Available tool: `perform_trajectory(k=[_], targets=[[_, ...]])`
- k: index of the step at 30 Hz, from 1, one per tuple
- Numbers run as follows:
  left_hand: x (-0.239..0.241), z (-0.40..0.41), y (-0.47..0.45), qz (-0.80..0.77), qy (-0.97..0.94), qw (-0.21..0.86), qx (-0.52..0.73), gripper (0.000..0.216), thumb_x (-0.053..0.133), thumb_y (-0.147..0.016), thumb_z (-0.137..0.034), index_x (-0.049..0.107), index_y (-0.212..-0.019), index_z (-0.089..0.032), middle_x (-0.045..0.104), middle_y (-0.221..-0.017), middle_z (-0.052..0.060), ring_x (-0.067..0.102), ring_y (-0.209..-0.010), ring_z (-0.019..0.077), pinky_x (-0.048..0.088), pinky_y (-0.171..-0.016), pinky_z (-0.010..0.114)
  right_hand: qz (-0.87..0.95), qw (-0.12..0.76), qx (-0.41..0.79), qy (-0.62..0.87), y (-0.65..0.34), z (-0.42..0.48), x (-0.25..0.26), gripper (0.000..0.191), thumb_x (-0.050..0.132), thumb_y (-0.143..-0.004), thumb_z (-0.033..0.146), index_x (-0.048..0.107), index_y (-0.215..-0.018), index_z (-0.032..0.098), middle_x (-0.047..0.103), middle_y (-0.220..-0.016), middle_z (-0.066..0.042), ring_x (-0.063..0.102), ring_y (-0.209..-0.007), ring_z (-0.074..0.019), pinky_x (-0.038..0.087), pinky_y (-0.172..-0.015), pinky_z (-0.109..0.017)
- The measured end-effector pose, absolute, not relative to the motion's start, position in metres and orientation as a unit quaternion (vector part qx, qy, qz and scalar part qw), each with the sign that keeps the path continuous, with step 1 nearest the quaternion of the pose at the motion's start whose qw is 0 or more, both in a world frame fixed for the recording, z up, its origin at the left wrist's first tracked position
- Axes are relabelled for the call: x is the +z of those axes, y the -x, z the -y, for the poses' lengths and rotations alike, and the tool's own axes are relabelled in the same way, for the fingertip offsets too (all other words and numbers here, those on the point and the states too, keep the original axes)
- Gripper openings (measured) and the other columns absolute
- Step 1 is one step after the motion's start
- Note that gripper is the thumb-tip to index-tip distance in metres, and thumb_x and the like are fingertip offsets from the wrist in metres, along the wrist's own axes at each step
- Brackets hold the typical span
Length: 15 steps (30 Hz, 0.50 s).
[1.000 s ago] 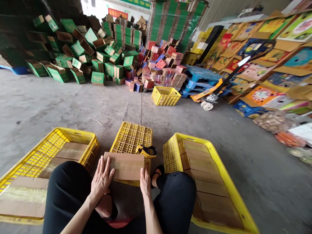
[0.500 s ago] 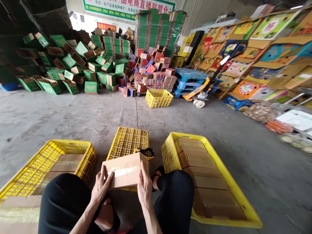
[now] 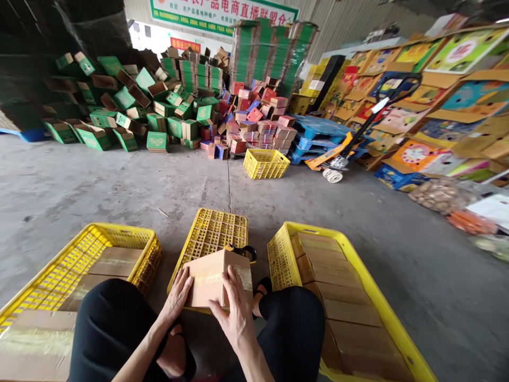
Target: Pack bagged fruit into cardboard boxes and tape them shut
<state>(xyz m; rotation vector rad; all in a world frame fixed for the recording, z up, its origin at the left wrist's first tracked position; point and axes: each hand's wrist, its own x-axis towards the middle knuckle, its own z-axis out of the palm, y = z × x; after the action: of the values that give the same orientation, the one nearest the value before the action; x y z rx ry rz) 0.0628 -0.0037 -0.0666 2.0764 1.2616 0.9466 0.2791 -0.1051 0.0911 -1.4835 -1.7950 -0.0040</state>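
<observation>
Left hand: ours (image 3: 177, 297) lies against the left end of a cardboard box (image 3: 207, 277), fingers stretched over its edge; we cannot tell whether it grips or only steadies.
Right hand: ours (image 3: 236, 318) is spread, thumb and fingers apart, laid across the upright corner edge and right-hand face of that box.
Cardboard box: we have it between both hands, over the near end of the middle crate, one corner edge turned toward us; tape shines on its sides. Whether it rests on the crate we cannot tell.
Tape dispenser: just behind the box we see a black handle (image 3: 249, 251) and a bit of yellow body.
Middle crate: yellow plastic, its gridded face (image 3: 218, 228) up, serving as our bench.
Our knees: dark trousers (image 3: 300, 323) flank the box.
Left crate: beyond our left knee stands a yellow crate (image 3: 149, 262) with taped cartons (image 3: 117, 261) lying inside.
Right crate: beside our right knee, another (image 3: 283, 260) holds rows of brown cartons (image 3: 350, 297).
Farther floor: ahead of us stand a yellow basket (image 3: 266, 165), blue pallets (image 3: 316, 127) and an orange pallet jack (image 3: 338, 154).
Far side: we face tumbled green cartons (image 3: 157, 139), with printed fruit cartons (image 3: 421, 154) stacked to the right.
</observation>
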Motion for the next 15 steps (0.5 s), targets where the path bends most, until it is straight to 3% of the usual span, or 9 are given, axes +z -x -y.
perform_trajectory(k=[3, 8, 11, 15], targets=[[-0.007, 0.021, -0.080, -0.493, -0.690, 0.352, 0.395, 0.056, 0.034, -0.113, -0.049, 0.046, -0.163, -0.027, 0.046, -0.168, 0.011, 0.041, -0.157, 0.0301, 0.043, -0.124, 0.052, 0.702, 0.413, -0.024, 0.579, -0.279, 0.101, 0.086, 0.065, 0.070, -0.101, 0.037, 0.045, -0.160, 0.022, 0.057, -0.157, -0.019, 0.054, -0.147, -0.0360, 0.057, -0.113, -0.053], [0.082, 0.047, -0.104, -0.338, -0.732, 0.430, 0.408, 0.056, 0.031, -0.114, -0.051, 0.052, -0.160, -0.027, 0.047, -0.167, 0.010, 0.043, -0.156, 0.0316, 0.040, -0.126, 0.056, 0.678, 0.433, -0.013, 0.593, -0.263, 0.104, 0.087, 0.041, 0.069, -0.101, 0.030, 0.061, -0.140, 0.022, 0.063, -0.151, -0.018, 0.061, -0.141, -0.0339, 0.060, -0.110, -0.051], [0.095, 0.045, -0.108, -0.290, -0.773, 0.397, 0.400, 0.062, 0.032, -0.112, -0.057, 0.050, -0.161, -0.024, 0.049, -0.166, 0.012, 0.043, -0.156, 0.0330, 0.040, -0.127, 0.056, 0.673, 0.436, 0.004, 0.598, -0.249, 0.105, 0.096, 0.031, 0.061, -0.104, 0.028, 0.065, -0.134, 0.023, 0.067, -0.144, -0.017, 0.065, -0.136, -0.0318, 0.061, -0.109, -0.048], [0.080, 0.033, -0.097, -0.287, -0.795, 0.341, 0.411, 0.063, 0.030, -0.112, -0.057, 0.054, -0.159, -0.022, 0.054, -0.162, 0.013, 0.048, -0.153, 0.0318, 0.045, -0.125, 0.051, 0.711, 0.417, 0.062, 0.563, -0.244, 0.107, 0.111, 0.036, 0.056, -0.104, 0.025, 0.064, -0.140, 0.024, 0.068, -0.144, -0.013, 0.063, -0.138, -0.0296, 0.057, -0.114, -0.046]])
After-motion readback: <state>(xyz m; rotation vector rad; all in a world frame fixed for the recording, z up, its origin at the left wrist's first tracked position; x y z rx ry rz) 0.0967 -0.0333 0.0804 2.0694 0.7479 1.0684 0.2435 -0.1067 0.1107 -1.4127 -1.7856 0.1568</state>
